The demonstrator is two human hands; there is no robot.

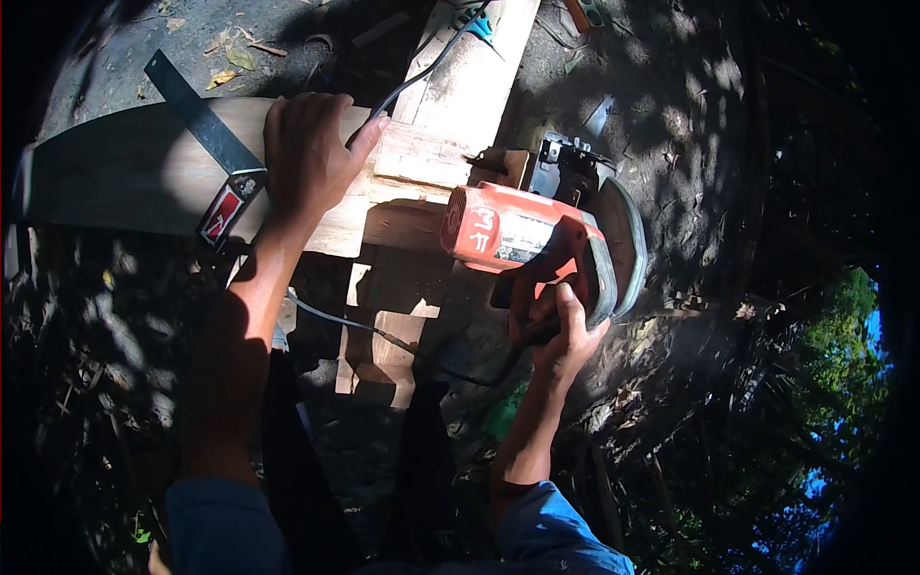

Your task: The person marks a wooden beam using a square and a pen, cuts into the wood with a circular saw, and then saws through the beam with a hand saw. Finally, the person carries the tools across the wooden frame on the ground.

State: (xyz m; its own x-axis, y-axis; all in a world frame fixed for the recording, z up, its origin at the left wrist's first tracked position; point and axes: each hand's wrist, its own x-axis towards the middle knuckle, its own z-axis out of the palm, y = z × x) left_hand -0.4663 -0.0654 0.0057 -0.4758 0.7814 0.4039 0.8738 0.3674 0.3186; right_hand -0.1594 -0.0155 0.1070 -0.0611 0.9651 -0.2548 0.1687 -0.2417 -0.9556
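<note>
Palm of left hand (311, 153) flat on pale wooden plank (115, 177) beside grey metal square (206, 125). Fingers of right hand (561, 331) wrapped around handle of orange circular saw (522, 235).

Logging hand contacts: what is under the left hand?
The left hand lies flat on a wooden board, beside a metal square resting on it. A black cable passes its fingertips. The board surface beneath the palm is covered.

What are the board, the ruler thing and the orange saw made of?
Board: bare pale wood, grain faintly showing. Square: dark flat blade, probably metal; red-labelled stock. Saw: orange body, glossy, maybe plastic or painted metal; cannot tell which.
</note>
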